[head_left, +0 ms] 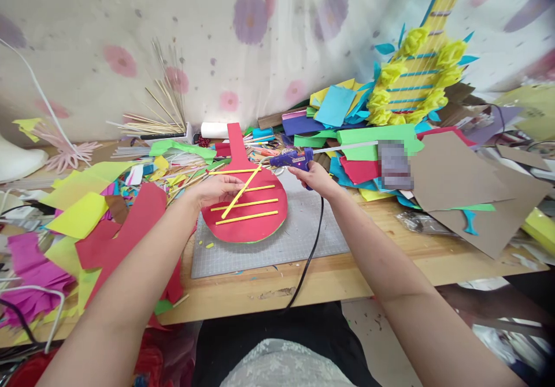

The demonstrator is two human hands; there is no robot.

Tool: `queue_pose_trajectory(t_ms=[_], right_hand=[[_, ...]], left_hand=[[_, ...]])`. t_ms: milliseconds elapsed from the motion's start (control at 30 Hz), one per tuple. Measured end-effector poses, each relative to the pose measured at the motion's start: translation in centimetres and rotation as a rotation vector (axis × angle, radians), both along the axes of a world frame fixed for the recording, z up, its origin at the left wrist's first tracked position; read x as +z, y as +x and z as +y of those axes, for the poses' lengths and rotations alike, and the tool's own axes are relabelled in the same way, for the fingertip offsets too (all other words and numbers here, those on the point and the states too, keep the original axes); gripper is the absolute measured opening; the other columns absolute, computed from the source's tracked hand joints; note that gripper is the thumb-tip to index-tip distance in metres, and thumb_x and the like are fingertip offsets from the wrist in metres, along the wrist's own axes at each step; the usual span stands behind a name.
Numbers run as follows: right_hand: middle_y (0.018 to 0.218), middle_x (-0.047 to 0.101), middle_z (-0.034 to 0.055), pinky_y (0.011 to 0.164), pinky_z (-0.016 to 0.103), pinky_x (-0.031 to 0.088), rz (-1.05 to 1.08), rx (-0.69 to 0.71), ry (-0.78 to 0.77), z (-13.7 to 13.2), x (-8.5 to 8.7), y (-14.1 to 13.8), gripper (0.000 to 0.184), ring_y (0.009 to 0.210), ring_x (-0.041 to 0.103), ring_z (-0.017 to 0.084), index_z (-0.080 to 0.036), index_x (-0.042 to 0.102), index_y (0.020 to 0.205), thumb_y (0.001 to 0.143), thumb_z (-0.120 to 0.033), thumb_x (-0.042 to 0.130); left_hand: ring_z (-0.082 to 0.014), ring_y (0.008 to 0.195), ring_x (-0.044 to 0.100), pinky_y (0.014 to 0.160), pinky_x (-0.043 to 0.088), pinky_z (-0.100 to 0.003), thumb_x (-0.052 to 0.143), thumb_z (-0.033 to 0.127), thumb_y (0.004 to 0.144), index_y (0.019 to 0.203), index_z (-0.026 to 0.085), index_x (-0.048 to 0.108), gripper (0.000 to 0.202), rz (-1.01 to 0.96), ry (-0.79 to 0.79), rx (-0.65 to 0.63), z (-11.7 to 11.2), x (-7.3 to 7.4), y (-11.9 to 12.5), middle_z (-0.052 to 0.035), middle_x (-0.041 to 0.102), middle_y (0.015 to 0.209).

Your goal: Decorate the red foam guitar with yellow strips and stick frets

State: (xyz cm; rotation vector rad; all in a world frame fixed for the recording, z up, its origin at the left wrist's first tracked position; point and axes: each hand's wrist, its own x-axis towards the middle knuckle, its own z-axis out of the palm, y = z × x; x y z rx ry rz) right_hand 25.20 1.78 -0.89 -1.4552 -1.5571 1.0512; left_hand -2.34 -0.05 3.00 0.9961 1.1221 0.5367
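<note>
Both hands closed: left (219,189) pinches a yellow stick (243,193) over red cutout (260,228), right (318,178) grips glue gun (291,157).

Grey cutting mat (303,242), brown cardboard sheets (459,179), paper guitar with yellow flowers (416,69), floral curtain (217,40)

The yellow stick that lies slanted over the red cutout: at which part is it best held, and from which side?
Probably its near half, from the left, where the left hand pinches it: the yellow stick is thin, and its far end points at the nozzle of the glue gun.
</note>
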Motion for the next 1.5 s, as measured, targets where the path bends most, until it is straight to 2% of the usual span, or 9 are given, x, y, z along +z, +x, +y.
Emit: queue_pose_trajectory(t_ms=[233, 400, 567, 667, 800, 1033, 1167, 1267, 1500], right_hand=[[0.051, 0.047, -0.0049, 0.039, 0.021, 0.029, -0.024, -0.061, -0.003, -0.2, 0.0, 0.2, 0.044, 0.04, 0.04, 0.006, -0.018, 0.049, 0.072, 0.065, -0.06, 0.061], [0.056, 0.052, 0.0, 0.047, 0.024, 0.035, -0.138, -0.316, 0.088, -1.3, -1.0, 2.0, 0.039, 0.048, 0.047, 0.012, -0.017, 0.056, 0.077, 0.068, -0.055, 0.059], [0.064, 0.059, 0.0062, 0.058, 0.029, 0.041, -0.321, -0.421, 0.081, -2.5, -3.7, 4.0, 0.047, 0.064, 0.057, 0.021, -0.014, 0.06, 0.089, 0.069, -0.056, 0.058], [0.072, 0.063, 0.0094, 0.064, 0.032, 0.043, -0.397, -0.405, 0.09, -2.3, -4.8, 4.0, 0.048, 0.071, 0.059, 0.023, -0.014, 0.061, 0.093, 0.071, -0.056, 0.055], [0.087, 0.064, 0.0145, 0.072, 0.035, 0.043, -0.525, -0.388, 0.119, -1.6, -5.3, 3.4, 0.046, 0.083, 0.06, 0.027, -0.013, 0.059, 0.094, 0.074, -0.054, 0.053], [0.089, 0.059, 0.0149, 0.075, 0.038, 0.041, -0.752, -0.44, 0.346, -4.7, -4.8, 4.8, 0.043, 0.09, 0.054, 0.029, -0.016, 0.051, 0.087, 0.065, -0.051, 0.063], [0.065, 0.055, 0.002, 0.057, 0.029, 0.037, -0.573, -0.164, 0.182, -6.1, -2.7, 3.2, 0.031, 0.06, 0.05, 0.017, -0.021, 0.046, 0.069, 0.07, -0.049, 0.059], [0.064, 0.056, 0.0004, 0.055, 0.026, 0.035, -0.283, -0.011, 0.224, -4.4, -1.7, 0.3, 0.026, 0.058, 0.048, 0.013, -0.021, 0.05, 0.067, 0.074, -0.045, 0.054], [0.071, 0.059, 0.0023, 0.063, 0.028, 0.04, 0.066, -0.044, 0.286, 1.9, -3.5, -4.5, 0.018, 0.066, 0.051, 0.015, -0.018, 0.062, 0.07, 0.069, -0.036, 0.058]], left_hand=[[-0.0072, 0.056, 0.057, 0.055, 0.046, -0.018, 0.078, 0.02, 0.057, 0.071, 0.012, 0.066, 0.02, 0.018, 0.02, -0.016, 0.0, 0.5, -0.2, -0.002, 0.064, 0.066], [-0.0081, 0.057, 0.056, 0.055, 0.045, -0.019, 0.076, 0.031, 0.059, 0.077, 0.014, 0.066, 0.027, 0.079, 0.217, -0.03, 1.1, 1.8, -1.6, -0.0027, 0.064, 0.07], [-0.0121, 0.063, 0.057, 0.057, 0.044, -0.021, 0.07, 0.035, 0.063, 0.073, 0.016, 0.066, 0.023, 0.433, 0.666, -0.123, 2.5, 2.8, -1.9, -0.0031, 0.065, 0.072], [-0.0138, 0.066, 0.058, 0.059, 0.042, -0.022, 0.061, 0.032, 0.068, 0.075, 0.018, 0.066, 0.017, 0.762, 0.874, -0.299, 3.0, 3.2, -1.2, -0.0023, 0.067, 0.075], [-0.0157, 0.077, 0.06, 0.065, 0.042, -0.023, 0.047, 0.029, 0.076, 0.088, 0.019, 0.066, 0.025, 1.121, 1.002, -0.541, 3.2, 3.6, -0.2, -0.0023, 0.069, 0.09], [-0.0189, 0.085, 0.061, 0.068, 0.043, -0.026, 0.039, 0.028, 0.08, 0.096, 0.019, 0.064, 0.031, 1.313, 1.095, -0.644, 3.5, 2.9, 1.3, -0.0049, 0.066, 0.102], [-0.0204, 0.091, 0.06, 0.072, 0.043, -0.028, 0.039, 0.027, 0.081, 0.097, 0.018, 0.064, 0.031, 1.368, 1.115, -0.697, 3.8, 2.1, 1.6, -0.0061, 0.065, 0.102], [-0.0221, 0.092, 0.059, 0.074, 0.043, -0.03, 0.038, 0.026, 0.083, 0.097, 0.018, 0.065, 0.031, 1.422, 1.138, -0.718, 3.8, 1.6, 1.8, -0.0068, 0.065, 0.101], [-0.0222, 0.087, 0.06, 0.066, 0.042, -0.029, 0.038, 0.022, 0.084, 0.093, 0.016, 0.066, 0.03, 1.477, 1.184, -0.68, 2.8, 1.7, 2.1, -0.0094, 0.065, 0.093]])
